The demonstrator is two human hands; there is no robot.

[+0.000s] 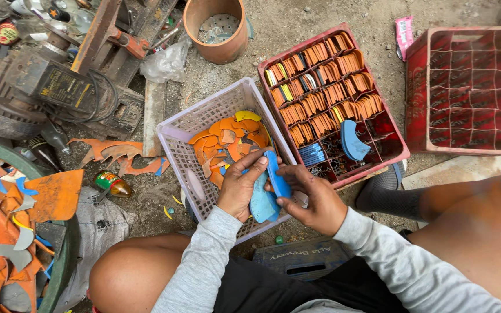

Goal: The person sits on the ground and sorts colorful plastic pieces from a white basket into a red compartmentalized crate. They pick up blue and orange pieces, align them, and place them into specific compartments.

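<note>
Left hand (240,186) and right hand (310,197) both closed around blue plastic pieces (271,184), held above the near edge of a pale lattice basket (188,159) (orange shards inside, a few yellow). Just right: red compartment crate (273,59), sorted orange strips filling most cells. Empty-celled red crate (416,93) farther right. Green tub (65,255) of scraps at left; motor (36,84) beyond.

Left hand (240,188) and right hand (311,200) meet, grips closed
</note>
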